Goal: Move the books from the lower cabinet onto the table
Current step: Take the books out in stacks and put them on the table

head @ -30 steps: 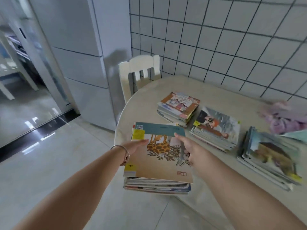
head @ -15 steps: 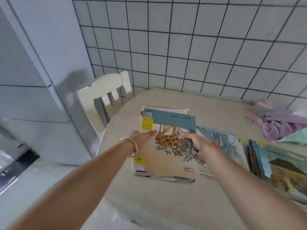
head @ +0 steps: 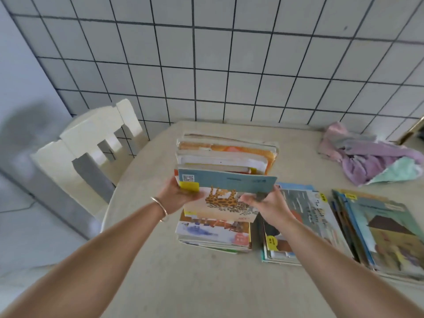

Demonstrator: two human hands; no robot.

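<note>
I hold a thick stack of picture books (head: 227, 157) with both hands, low over the beige round table (head: 183, 283). The stack is tipped up, so its giraffe cover (head: 220, 200) faces me and the other books' edges show above it. My left hand (head: 176, 196) grips the stack's left side and my right hand (head: 263, 203) grips its right side. Its lower edge sits over a pile of books (head: 211, 235) lying on the table; whether they touch I cannot tell. Two more piles lie to the right, one beside it (head: 305, 221) and one further right (head: 385, 230).
A white chair (head: 91, 138) stands at the table's left side. A crumpled purple and mint cloth (head: 371, 157) lies at the back right of the table. The tiled wall (head: 229, 65) runs close behind the table.
The stack went from over the floor at the table's edge to over the table, above the leftmost pile, and tipped from flat to steeply upright. Both hands kept their grip.
</note>
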